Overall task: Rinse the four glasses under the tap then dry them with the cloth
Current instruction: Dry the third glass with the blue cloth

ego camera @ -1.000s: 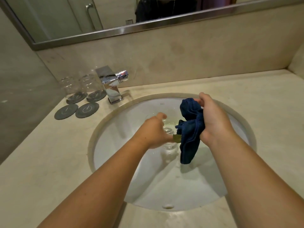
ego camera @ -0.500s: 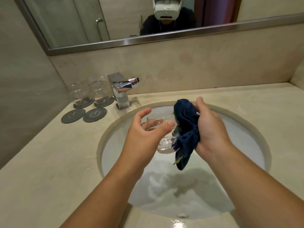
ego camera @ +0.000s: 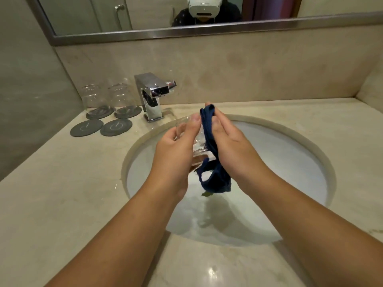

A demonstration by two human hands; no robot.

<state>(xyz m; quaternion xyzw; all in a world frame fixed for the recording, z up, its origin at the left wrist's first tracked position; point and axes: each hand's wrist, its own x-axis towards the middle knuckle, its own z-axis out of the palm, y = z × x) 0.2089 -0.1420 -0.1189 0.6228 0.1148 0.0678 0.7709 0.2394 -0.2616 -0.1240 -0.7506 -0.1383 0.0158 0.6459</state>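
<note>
My left hand (ego camera: 176,154) grips a clear glass (ego camera: 198,142) above the white sink (ego camera: 290,162). My right hand (ego camera: 232,148) presses a dark blue cloth (ego camera: 210,139) against the side of that glass; the cloth's lower end hangs loose below both hands. Two more clear glasses (ego camera: 93,101) (ego camera: 122,99) stand upside down on grey coasters at the back left. The chrome tap (ego camera: 152,96) stands behind the hands, with no water seen running from it.
Two bare grey coasters (ego camera: 87,127) (ego camera: 116,127) lie in front of the upturned glasses. The beige stone counter (ego camera: 62,193) surrounds the sink, with a wall at the left and a mirror (ego camera: 145,15) above the backsplash.
Both hands rose out of the basin with the glass and the cloth. The cloth now lies flat against the glass, pressed by my right palm.
</note>
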